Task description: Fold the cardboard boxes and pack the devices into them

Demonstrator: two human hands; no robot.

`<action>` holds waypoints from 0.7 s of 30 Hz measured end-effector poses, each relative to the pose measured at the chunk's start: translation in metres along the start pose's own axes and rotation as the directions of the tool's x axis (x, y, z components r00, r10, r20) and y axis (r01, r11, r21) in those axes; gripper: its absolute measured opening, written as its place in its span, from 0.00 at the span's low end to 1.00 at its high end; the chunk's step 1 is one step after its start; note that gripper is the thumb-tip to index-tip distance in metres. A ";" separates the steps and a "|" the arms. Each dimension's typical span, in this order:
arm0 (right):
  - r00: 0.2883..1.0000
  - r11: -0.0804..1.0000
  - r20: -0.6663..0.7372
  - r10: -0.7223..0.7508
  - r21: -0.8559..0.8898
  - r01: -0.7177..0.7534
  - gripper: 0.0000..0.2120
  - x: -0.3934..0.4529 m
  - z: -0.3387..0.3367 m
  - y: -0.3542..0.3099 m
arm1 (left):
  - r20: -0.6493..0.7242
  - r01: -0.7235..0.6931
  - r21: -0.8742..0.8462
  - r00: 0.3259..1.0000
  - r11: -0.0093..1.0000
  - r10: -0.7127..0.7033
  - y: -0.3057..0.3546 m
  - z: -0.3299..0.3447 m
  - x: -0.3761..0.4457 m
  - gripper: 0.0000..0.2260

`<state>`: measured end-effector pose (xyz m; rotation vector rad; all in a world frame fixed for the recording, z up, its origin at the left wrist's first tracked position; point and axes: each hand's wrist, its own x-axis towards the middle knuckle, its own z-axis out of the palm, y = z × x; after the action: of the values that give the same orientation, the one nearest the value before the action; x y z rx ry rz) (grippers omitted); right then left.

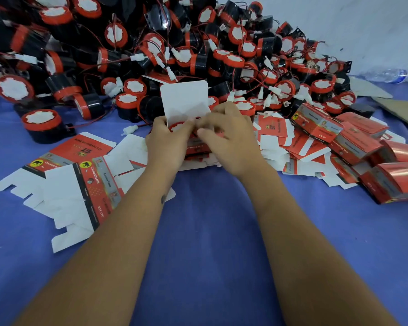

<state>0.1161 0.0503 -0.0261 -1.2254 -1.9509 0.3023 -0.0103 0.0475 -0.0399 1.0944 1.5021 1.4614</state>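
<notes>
Both hands meet mid-scene over the blue cloth-covered worktop. Left hand has its fingers curled round the near-left side of a red printed cardboard box with its white top flap standing up behind the hands. Right hand has curled fingers pinching at the box mouth, where a round black device with a red rim and white centre sits partly inside; exact finger contact is blurred. Beyond both hands, a big heap of the same black-and-red devices with red wires. Left of the left hand, flat unfolded red-and-white box blanks. Right of the right hand, more flat blanks, then closed red packed boxes. Clear plastic bottle lies far right, beyond them.
</notes>
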 end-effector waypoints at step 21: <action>0.993 0.994 0.049 0.105 0.035 -0.107 0.11 0.010 0.011 0.004 | 0.126 0.081 -0.240 0.991 0.967 -0.052 0.004 -0.003 0.000 0.18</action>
<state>0.1083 0.0623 -0.0307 -1.3100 -1.9146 0.4240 -0.0125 0.0463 -0.0361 0.9551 1.2271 1.4637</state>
